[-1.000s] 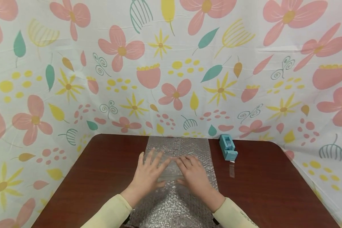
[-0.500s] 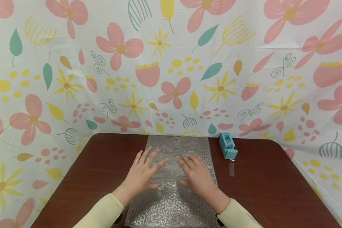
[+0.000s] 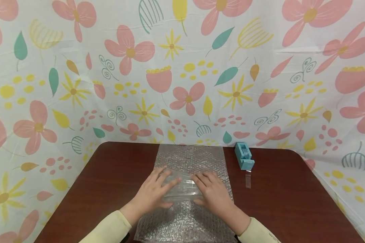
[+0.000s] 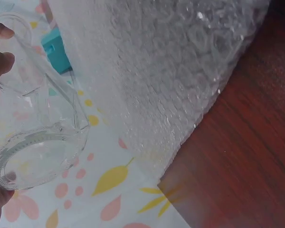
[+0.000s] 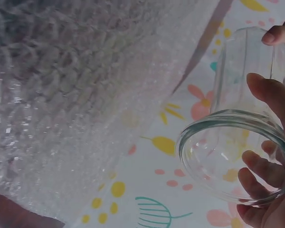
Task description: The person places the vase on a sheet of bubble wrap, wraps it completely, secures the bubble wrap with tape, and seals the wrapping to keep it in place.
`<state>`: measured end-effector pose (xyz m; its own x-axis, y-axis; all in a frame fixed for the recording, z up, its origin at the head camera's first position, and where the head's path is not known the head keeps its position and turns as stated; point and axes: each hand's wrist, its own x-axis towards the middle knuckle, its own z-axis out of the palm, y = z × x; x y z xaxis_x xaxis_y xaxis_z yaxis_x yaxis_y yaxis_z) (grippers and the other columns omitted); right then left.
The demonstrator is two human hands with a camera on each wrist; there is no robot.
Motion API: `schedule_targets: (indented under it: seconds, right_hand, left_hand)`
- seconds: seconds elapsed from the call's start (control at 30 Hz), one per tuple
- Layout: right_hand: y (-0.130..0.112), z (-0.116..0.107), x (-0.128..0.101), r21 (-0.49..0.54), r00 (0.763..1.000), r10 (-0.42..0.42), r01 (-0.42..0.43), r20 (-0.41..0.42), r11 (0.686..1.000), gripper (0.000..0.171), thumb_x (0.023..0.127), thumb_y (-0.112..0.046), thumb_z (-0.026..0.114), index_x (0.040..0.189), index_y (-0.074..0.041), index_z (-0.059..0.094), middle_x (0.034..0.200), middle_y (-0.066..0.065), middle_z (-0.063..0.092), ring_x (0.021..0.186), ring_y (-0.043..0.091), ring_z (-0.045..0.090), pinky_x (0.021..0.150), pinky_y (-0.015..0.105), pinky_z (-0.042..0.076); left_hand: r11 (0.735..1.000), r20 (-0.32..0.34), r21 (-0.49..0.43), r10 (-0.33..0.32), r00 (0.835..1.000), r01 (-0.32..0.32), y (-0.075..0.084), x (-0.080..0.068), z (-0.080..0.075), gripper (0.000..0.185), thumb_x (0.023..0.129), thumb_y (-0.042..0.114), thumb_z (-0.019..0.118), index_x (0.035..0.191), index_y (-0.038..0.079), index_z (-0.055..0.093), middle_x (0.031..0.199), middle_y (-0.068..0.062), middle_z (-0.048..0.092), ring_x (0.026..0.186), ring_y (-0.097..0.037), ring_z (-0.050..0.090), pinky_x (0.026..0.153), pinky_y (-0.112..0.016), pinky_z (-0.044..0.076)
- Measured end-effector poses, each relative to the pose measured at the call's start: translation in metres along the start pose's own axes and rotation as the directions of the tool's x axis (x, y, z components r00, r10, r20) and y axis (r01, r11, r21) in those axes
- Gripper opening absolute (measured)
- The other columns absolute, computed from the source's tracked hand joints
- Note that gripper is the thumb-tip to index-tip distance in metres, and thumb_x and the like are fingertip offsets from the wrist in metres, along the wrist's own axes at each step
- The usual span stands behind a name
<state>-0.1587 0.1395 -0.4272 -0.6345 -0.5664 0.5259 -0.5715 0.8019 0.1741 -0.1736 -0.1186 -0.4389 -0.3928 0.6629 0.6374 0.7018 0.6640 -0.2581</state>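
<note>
A clear drinking glass (image 3: 184,189) lies on its side between my two hands, over the bubble wrap (image 3: 185,222). My left hand (image 3: 152,189) grips its left end, with fingers over the top and the thumb on the near side. In the left wrist view the round base of the glass (image 4: 40,111) shows near that hand. From the right, my right hand (image 3: 214,189) holds the other end. The right wrist view shows the open rim of the glass (image 5: 228,116), with curled fingers (image 5: 263,171) seen through it.
Toward the back right of the dark wooden table (image 3: 280,199) stands a blue tape dispenser (image 3: 244,156), a strip of clear tape (image 3: 248,179) reaching from its front. A floral curtain (image 3: 182,74) closes off the back and both sides.
Both hands have come nearer to me with the glass and spread slightly apart, so more of its side shows between them. The dispenser and the bubble wrap stay where they were.
</note>
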Motion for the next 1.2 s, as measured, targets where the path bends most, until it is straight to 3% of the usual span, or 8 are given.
schedule_targets:
  seconds: [0.2, 0.37, 0.6, 0.8, 1.03, 1.2]
  right_hand:
    - [-0.001, 0.001, -0.007, 0.043, 0.999, 0.011, -0.014, 0.054, 0.999, 0.083, 0.058, -0.054, 0.095, 0.127, -0.014, 0.072, 0.118, 0.004, 0.076, 0.108, 0.022, 0.068, 0.094, 0.046, 0.059]
    - [-0.003, 0.0, -0.013, 0.102, 0.991, 0.019, -0.033, 0.133, 0.994, 0.084, 0.061, -0.052, 0.094, 0.131, -0.013, 0.069, 0.12, 0.004, 0.076, 0.11, 0.022, 0.067, 0.096, 0.045, 0.058]
    - [-0.006, 0.0, -0.018, 0.18, 0.962, 0.052, -0.103, 0.267, 0.978, 0.084, 0.066, -0.05, 0.093, 0.136, -0.013, 0.066, 0.125, 0.007, 0.074, 0.114, 0.025, 0.067, 0.099, 0.047, 0.056]
    - [-0.007, 0.002, -0.02, 0.22, 0.948, 0.063, -0.137, 0.311, 0.966, 0.083, 0.066, -0.049, 0.093, 0.135, -0.012, 0.067, 0.124, 0.006, 0.074, 0.114, 0.025, 0.067, 0.099, 0.046, 0.056]
    - [-0.006, -0.001, -0.024, 0.284, 0.93, 0.052, -0.164, 0.365, 0.945, 0.083, 0.068, -0.048, 0.092, 0.138, -0.011, 0.065, 0.13, 0.008, 0.072, 0.118, 0.03, 0.066, 0.1, 0.05, 0.055]
    - [-0.003, 0.001, -0.024, 0.317, 0.907, 0.051, -0.199, 0.419, 0.927, 0.084, 0.07, -0.047, 0.092, 0.14, -0.011, 0.063, 0.131, 0.008, 0.071, 0.118, 0.029, 0.066, 0.099, 0.05, 0.055]
  left_hand:
    - [0.999, 0.008, -0.031, 0.01, 1.0, -0.01, 0.005, -0.002, 0.001, 0.098, 0.049, 0.063, 0.096, 0.132, 0.024, 0.063, 0.128, -0.006, 0.061, 0.119, -0.034, 0.064, 0.097, -0.046, 0.059]
    - [0.999, 0.06, -0.044, 0.015, 0.998, -0.013, 0.009, -0.006, -0.001, 0.095, 0.05, 0.066, 0.094, 0.131, 0.026, 0.065, 0.128, -0.006, 0.063, 0.117, -0.032, 0.065, 0.094, -0.045, 0.06]
    - [0.998, 0.117, -0.057, 0.023, 0.993, -0.017, 0.013, -0.009, -0.005, 0.093, 0.052, 0.068, 0.092, 0.131, 0.025, 0.067, 0.128, -0.006, 0.065, 0.116, -0.029, 0.066, 0.096, -0.044, 0.059]
    - [0.997, 0.166, -0.078, 0.02, 0.986, -0.007, 0.014, -0.01, -0.006, 0.093, 0.053, 0.068, 0.091, 0.132, 0.026, 0.067, 0.13, -0.007, 0.066, 0.117, -0.03, 0.066, 0.096, -0.047, 0.059]
    - [0.995, 0.284, -0.096, 0.016, 0.959, 0.012, 0.017, -0.008, -0.009, 0.089, 0.059, 0.067, 0.089, 0.135, 0.028, 0.065, 0.133, -0.006, 0.066, 0.12, -0.028, 0.066, 0.101, -0.045, 0.057]
    - [0.991, 0.383, -0.123, -0.001, 0.924, 0.052, 0.018, -0.006, -0.01, 0.085, 0.065, 0.066, 0.087, 0.138, 0.029, 0.064, 0.137, -0.005, 0.065, 0.124, -0.028, 0.065, 0.105, -0.045, 0.055]
